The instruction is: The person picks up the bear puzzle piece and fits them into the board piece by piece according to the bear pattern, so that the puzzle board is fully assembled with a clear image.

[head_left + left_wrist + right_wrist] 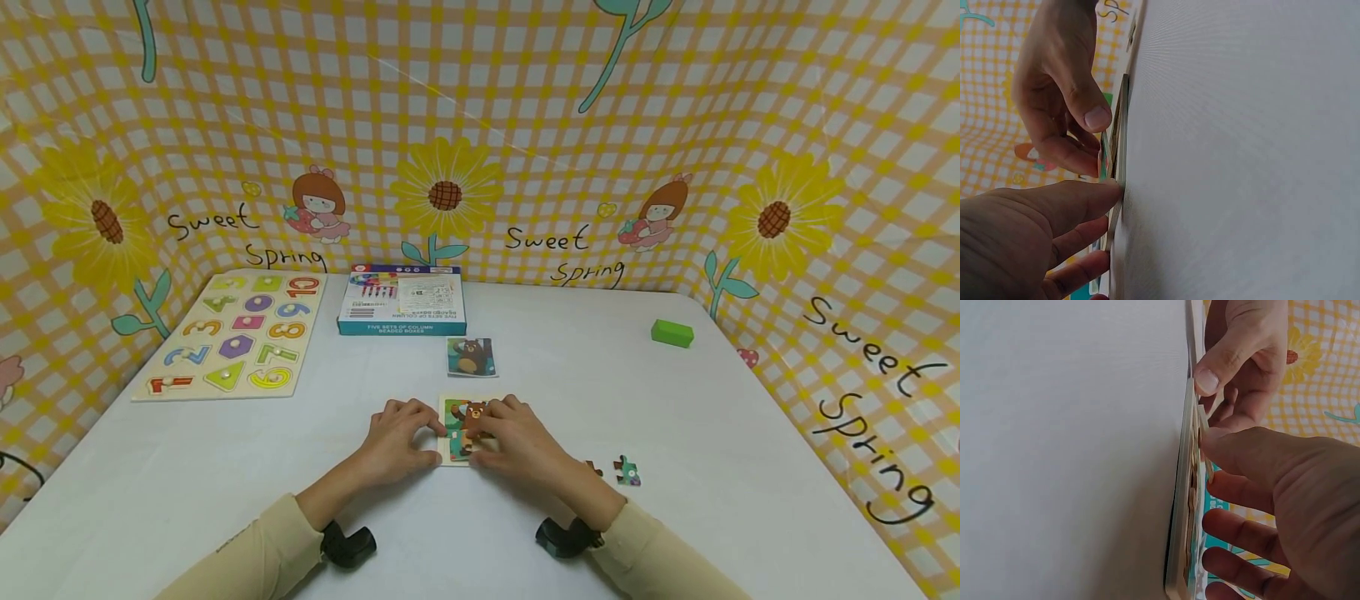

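Observation:
A small jigsaw board with a bear picture lies on the white table between both hands. My left hand holds its left edge, thumb at the near corner and fingers farther up the side. Above the board's lower left part, my right hand pinches a jigsaw piece between thumb and forefinger. In the right wrist view the piece is tilted over the board, its other fingers spread. Part of the bear picture is hidden behind the right hand.
Loose jigsaw pieces lie right of the right forearm. Beyond the board is a bear picture card, with a blue-edged box behind it. A number puzzle board lies at the left, a green block at the back right.

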The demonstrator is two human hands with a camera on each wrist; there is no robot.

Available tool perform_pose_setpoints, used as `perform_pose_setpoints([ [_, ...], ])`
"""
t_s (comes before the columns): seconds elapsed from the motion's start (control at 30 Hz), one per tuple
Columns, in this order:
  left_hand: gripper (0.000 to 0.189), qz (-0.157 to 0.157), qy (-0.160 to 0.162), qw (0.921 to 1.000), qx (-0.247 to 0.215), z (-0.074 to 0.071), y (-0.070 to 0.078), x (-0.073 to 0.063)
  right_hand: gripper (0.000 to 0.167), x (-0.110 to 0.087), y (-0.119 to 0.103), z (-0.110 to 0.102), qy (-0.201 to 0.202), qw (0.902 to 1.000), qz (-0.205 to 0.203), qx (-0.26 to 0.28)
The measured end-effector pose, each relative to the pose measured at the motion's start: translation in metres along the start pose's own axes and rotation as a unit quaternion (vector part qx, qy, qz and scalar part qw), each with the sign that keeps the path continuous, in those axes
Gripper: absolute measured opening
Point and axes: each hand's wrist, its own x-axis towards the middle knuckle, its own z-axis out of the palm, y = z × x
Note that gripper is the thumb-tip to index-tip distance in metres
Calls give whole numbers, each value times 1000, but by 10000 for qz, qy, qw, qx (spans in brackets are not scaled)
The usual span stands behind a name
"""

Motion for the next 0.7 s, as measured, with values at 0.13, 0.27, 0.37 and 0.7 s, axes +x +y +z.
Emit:
perform_pose_setpoints([
  [0.13, 23, 15, -2, 10000, 21, 0, 0, 0, 25, 2, -1, 2, -27, 10000, -16, -68],
  [0.27, 23, 16, -1, 10000, 16, 0, -1, 0, 25, 3, 0, 4, -81, 9999, -3, -91],
  [0.37, 23, 16, -12, 10000, -9, 0, -1, 0, 25, 4, -1, 4, -98, 9999, 4, -79],
  [0.7, 22, 33, -5, 10000, 3, 0, -1, -1, 21, 5, -4, 5, -78, 10000, 49, 16],
])
